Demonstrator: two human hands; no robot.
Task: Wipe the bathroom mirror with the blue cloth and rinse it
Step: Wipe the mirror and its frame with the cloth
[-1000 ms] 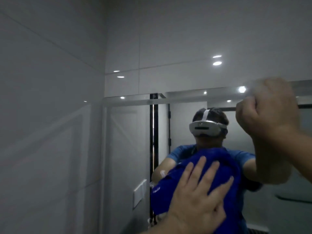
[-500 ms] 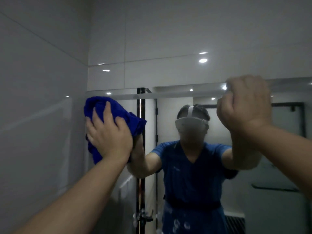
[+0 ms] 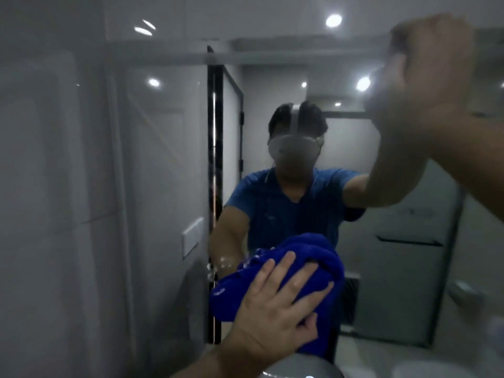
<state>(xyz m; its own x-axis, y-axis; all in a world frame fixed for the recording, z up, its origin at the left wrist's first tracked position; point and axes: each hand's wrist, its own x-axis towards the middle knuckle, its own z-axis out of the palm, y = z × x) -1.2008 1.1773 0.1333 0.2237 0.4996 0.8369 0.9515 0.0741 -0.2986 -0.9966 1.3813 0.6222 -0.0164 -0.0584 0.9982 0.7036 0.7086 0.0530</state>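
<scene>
So the left hand (image 3: 275, 309) is sitting lowest and closest, fingers spread wide and pressing flat on the blue cloth (image 3: 278, 271), which is bunching up under the palm against the lower part of the mirror (image 3: 169, 159). A few white soapy-looking specks are showing on the glass just left of the cloth. Up and to the right, the right hand (image 3: 425, 77) is curling into a loose fist at the mirror's top edge; it's pretty blurry, so can't tell if it's gripping the edge or just leaning there. Further back, in the glass between the hands, the person's reflection in a blue shirt (image 3: 286, 211) is looking back, with a dark-framed door (image 3: 215, 148) off to the left.
</scene>
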